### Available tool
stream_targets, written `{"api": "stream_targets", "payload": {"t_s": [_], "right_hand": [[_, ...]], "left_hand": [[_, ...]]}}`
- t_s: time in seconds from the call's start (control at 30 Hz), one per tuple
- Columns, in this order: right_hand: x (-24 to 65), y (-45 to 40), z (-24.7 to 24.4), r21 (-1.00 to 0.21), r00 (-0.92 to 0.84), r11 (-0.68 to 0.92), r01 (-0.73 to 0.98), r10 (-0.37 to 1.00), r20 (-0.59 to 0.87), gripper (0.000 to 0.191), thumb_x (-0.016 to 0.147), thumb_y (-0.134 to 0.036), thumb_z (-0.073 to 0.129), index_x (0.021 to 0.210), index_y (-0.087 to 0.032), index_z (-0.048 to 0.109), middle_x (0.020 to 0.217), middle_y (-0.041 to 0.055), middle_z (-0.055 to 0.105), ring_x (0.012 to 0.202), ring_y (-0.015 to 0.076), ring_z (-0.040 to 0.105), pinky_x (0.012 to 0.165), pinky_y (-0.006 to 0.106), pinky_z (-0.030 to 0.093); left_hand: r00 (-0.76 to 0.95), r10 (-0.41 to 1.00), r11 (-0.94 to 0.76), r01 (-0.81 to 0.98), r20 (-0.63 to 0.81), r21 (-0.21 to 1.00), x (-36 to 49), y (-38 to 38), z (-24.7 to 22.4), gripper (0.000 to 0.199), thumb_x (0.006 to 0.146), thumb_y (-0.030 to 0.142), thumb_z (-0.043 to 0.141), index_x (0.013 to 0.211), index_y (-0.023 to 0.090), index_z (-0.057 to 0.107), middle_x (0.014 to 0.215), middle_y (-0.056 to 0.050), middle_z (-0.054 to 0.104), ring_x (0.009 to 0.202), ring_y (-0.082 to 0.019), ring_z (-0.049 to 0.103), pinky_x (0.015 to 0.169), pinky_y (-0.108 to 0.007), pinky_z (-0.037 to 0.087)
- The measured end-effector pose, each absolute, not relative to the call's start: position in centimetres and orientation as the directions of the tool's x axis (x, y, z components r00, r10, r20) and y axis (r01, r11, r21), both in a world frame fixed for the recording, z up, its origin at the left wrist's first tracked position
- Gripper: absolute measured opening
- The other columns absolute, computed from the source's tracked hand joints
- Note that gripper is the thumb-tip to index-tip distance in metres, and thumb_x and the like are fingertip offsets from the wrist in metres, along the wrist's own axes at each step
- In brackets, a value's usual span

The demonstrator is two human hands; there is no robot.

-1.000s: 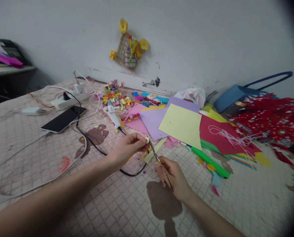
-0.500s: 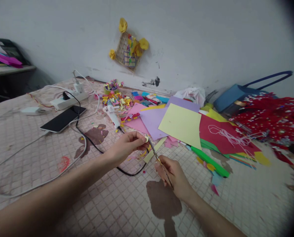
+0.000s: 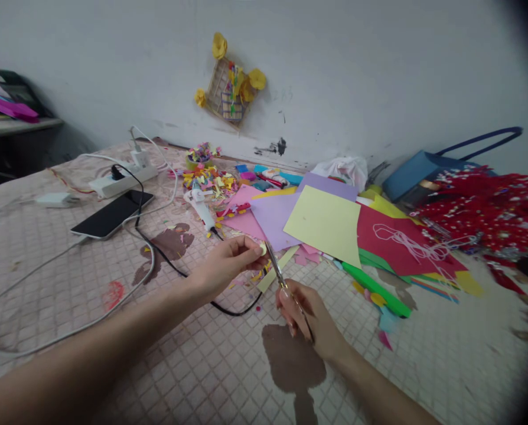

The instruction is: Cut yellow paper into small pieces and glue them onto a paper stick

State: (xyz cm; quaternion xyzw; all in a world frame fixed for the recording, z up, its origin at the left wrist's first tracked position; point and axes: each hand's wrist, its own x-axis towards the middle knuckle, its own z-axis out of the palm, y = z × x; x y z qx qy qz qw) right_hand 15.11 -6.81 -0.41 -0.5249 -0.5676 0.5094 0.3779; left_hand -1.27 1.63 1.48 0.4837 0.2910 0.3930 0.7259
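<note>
Between the thumb and fingers of my left hand is pinched a small pale yellow paper piece. My right hand is closed round the handles of a pair of scissors. The blades point up and away, with their tips right beside the paper piece; whether they touch it I cannot tell. Under the blades lies a pale yellow paper strip on the table. Beyond my hands a larger pale yellow sheet rests on lilac paper.
A white glue gun lies by a heap of paper scraps. At left are a phone, a power strip and looping cables. Red paper with white string, a green roll and a blue bag are at right.
The scissors have turned slightly in my right hand, and their blades look a little wider apart. My left hand keeps its pinch on the paper piece, nearly unmoved.
</note>
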Motion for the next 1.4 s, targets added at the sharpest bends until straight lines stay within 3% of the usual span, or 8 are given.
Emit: {"api": "stream_targets", "payload": {"t_s": [0.47, 0.9, 1.2, 1.4], "right_hand": [[14.9, -6.9, -0.8, -0.966, -0.116, -0.062, 0.249, 0.989, -0.094, 0.039, 0.082, -0.052, 0.045, 0.063, -0.018, 0.041, 0.049, -0.0076, 0.033, 0.039, 0.0058, 0.031, 0.037, 0.019, 0.026], [15.9, -5.9, -0.3, -0.984, -0.096, -0.121, 0.128, 0.986, -0.134, 0.037, 0.081, -0.051, 0.047, 0.071, -0.016, 0.051, 0.046, -0.0078, 0.036, 0.036, 0.0051, 0.033, 0.036, 0.017, 0.028], [15.1, -6.4, -0.6, -0.969, -0.097, -0.067, 0.237, 0.991, -0.093, 0.039, 0.08, -0.053, 0.047, 0.067, -0.016, 0.049, 0.047, -0.0074, 0.035, 0.039, 0.0062, 0.034, 0.039, 0.019, 0.028], [14.7, -6.9, -1.0, -0.967, -0.098, -0.062, 0.249, 0.991, -0.089, 0.038, 0.082, -0.051, 0.045, 0.066, -0.017, 0.046, 0.049, -0.0073, 0.033, 0.04, 0.0062, 0.033, 0.039, 0.019, 0.026]], "left_hand": [[0.453, 0.889, 0.234, -0.332, -0.064, 0.914, -0.8, 1.2, 0.7, 0.019, 0.073, 0.029, 0.064, 0.073, 0.013, 0.053, 0.072, -0.001, 0.061, 0.068, -0.01, 0.056, 0.071, -0.026, 0.043], [0.589, 0.805, 0.171, -0.107, -0.077, 0.979, -1.0, 0.8, 0.9, 0.024, 0.074, 0.034, 0.062, 0.074, 0.013, 0.05, 0.068, -0.002, 0.063, 0.061, -0.009, 0.056, 0.059, -0.022, 0.043], [0.472, 0.879, 0.205, -0.229, -0.076, 0.951, -1.0, 1.2, 0.9, 0.021, 0.074, 0.03, 0.063, 0.074, 0.013, 0.051, 0.075, -0.002, 0.062, 0.071, -0.01, 0.058, 0.072, -0.026, 0.045], [0.45, 0.892, 0.186, -0.274, -0.045, 0.943, -0.9, 1.0, 0.9, 0.019, 0.075, 0.03, 0.061, 0.075, 0.013, 0.051, 0.073, -0.002, 0.061, 0.069, -0.01, 0.057, 0.073, -0.027, 0.044]]}}
